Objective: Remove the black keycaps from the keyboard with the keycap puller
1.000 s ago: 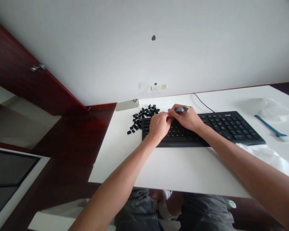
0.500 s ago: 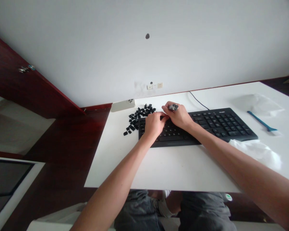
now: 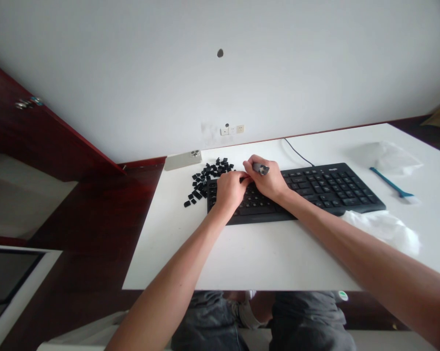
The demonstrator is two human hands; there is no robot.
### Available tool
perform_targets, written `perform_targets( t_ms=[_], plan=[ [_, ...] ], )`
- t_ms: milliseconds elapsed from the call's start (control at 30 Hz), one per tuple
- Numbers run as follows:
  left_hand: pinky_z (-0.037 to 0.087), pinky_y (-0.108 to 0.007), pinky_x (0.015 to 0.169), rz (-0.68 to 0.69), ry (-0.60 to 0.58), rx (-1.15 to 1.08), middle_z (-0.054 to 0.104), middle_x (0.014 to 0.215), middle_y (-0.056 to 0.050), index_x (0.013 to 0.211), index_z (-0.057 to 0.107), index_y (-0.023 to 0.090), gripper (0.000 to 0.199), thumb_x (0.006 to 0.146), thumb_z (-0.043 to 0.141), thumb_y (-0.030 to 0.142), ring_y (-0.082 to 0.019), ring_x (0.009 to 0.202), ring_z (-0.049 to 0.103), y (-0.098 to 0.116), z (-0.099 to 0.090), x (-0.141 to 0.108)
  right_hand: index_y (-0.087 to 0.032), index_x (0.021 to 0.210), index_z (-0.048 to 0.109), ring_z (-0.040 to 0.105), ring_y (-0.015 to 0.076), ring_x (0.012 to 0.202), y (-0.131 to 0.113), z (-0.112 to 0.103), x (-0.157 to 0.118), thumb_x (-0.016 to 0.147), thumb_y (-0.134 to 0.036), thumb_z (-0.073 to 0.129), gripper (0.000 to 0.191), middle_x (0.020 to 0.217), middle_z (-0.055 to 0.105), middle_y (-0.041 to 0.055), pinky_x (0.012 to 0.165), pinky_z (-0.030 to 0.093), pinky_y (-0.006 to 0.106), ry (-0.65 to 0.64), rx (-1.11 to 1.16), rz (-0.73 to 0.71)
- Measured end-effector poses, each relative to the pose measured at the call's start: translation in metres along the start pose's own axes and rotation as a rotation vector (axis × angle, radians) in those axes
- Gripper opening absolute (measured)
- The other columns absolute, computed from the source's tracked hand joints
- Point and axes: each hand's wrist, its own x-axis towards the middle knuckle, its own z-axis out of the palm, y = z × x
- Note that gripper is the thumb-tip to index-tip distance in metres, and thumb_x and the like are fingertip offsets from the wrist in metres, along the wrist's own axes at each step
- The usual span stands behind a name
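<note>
edged left along the keyboard (image 3: 333, 183), the right hand (image 3: 267, 180) pinches a small grey tool (image 3: 261, 168); the left hand (image 3: 229, 191) curls, grip unclear, and a slip could scatter the loose keycaps (image 3: 209, 178) beside it.

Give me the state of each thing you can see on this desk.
Black keyboard, flat, hands over its left half
Loose black keycaps, heaped beside it
Phone, lying camera up
Left hand, curled on the keys
Right hand, pinching a small grey tool
Blue tool, lying flat
</note>
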Motion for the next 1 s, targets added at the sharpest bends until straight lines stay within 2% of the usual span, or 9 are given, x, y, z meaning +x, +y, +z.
perform_targets(
  t_ms=[67, 200, 333, 500, 600, 733, 867, 1000],
  plan=[
    [0.057, -0.037, 0.084, 0.011, 0.004, -0.015, 0.084, 0.099, -0.006, 0.097, 0.087, 0.028, 0.016, 0.101, 0.072, 0.034, -0.029, 0.095, 0.079, -0.001, 0.000, 0.000, -0.024, 0.074, 0.048, 0.044, 0.0164, 0.062, -0.004, -0.003, 0.001, 0.100, -0.048, 0.053, 0.035, 0.066, 0.055, 0.0000, 0.065, 0.037, 0.032, 0.048, 0.001, 0.003],
    [0.059, -0.039, 0.094, 0.034, 0.018, -0.090, 0.084, 0.106, -0.002, 0.098, 0.086, 0.028, 0.013, 0.100, 0.073, 0.031, -0.027, 0.104, 0.079, -0.002, 0.001, -0.001, -0.025, 0.073, 0.043, 0.043, 0.0174, 0.063, -0.010, -0.010, 0.005, 0.102, -0.045, 0.049, 0.036, 0.064, 0.049, -0.0003, 0.066, 0.035, 0.034, 0.235, -0.020, 0.037],
    [0.058, -0.039, 0.095, 0.043, 0.021, -0.079, 0.084, 0.106, -0.002, 0.098, 0.085, 0.027, 0.014, 0.101, 0.072, 0.032, -0.028, 0.105, 0.079, -0.001, 0.002, -0.003, -0.024, 0.074, 0.045, 0.043, 0.0170, 0.063, -0.008, -0.014, 0.006, 0.102, -0.043, 0.050, 0.034, 0.065, 0.051, -0.0002, 0.066, 0.036, 0.033, 0.224, -0.030, 0.034],
    [0.055, -0.035, 0.089, 0.038, 0.023, -0.001, 0.084, 0.103, -0.004, 0.097, 0.083, 0.025, 0.015, 0.102, 0.069, 0.030, -0.026, 0.098, 0.078, 0.002, -0.004, -0.002, -0.024, 0.079, 0.050, 0.043, 0.0152, 0.061, -0.001, -0.020, 0.004, 0.103, -0.052, 0.052, 0.037, 0.067, 0.057, 0.0000, 0.065, 0.037, 0.031, 0.217, -0.084, -0.044],
    [0.051, -0.031, 0.082, 0.009, 0.081, 0.024, 0.083, 0.095, -0.003, 0.094, 0.082, 0.025, 0.017, 0.103, 0.068, 0.031, -0.023, 0.092, 0.077, -0.002, -0.015, 0.002, -0.023, 0.082, 0.054, 0.044, 0.0150, 0.062, 0.001, -0.030, 0.003, 0.102, -0.058, 0.054, 0.040, 0.069, 0.059, 0.0005, 0.064, 0.037, 0.030, 0.163, -0.099, -0.076],
    [0.048, -0.031, 0.077, -0.067, 0.152, 0.053, 0.082, 0.088, 0.000, 0.092, 0.081, 0.027, 0.019, 0.102, 0.068, 0.036, -0.022, 0.084, 0.075, -0.019, -0.031, 0.010, -0.022, 0.086, 0.058, 0.045, 0.0147, 0.062, 0.005, -0.041, 0.003, 0.101, -0.056, 0.057, 0.037, 0.070, 0.061, 0.0005, 0.064, 0.037, 0.030, 0.048, -0.085, -0.083],
    [0.047, -0.032, 0.076, -0.121, 0.139, 0.078, 0.082, 0.090, 0.001, 0.090, 0.081, 0.028, 0.013, 0.098, 0.072, 0.032, -0.022, 0.083, 0.074, -0.038, -0.039, 0.015, -0.021, 0.090, 0.062, 0.049, 0.0147, 0.063, 0.012, -0.047, 0.004, 0.101, -0.054, 0.060, 0.034, 0.072, 0.063, 0.0009, 0.064, 0.039, 0.030, -0.067, -0.076, -0.112],
    [0.048, -0.032, 0.077, -0.127, 0.123, 0.074, 0.082, 0.091, 0.001, 0.091, 0.082, 0.029, 0.011, 0.097, 0.073, 0.031, -0.022, 0.084, 0.073, -0.046, -0.040, 0.015, -0.021, 0.090, 0.063, 0.055, 0.0144, 0.060, 0.013, -0.049, 0.003, 0.102, -0.052, 0.060, 0.034, 0.066, 0.064, 0.0000, 0.063, 0.043, 0.030, -0.165, -0.004, -0.111]
  ],
)
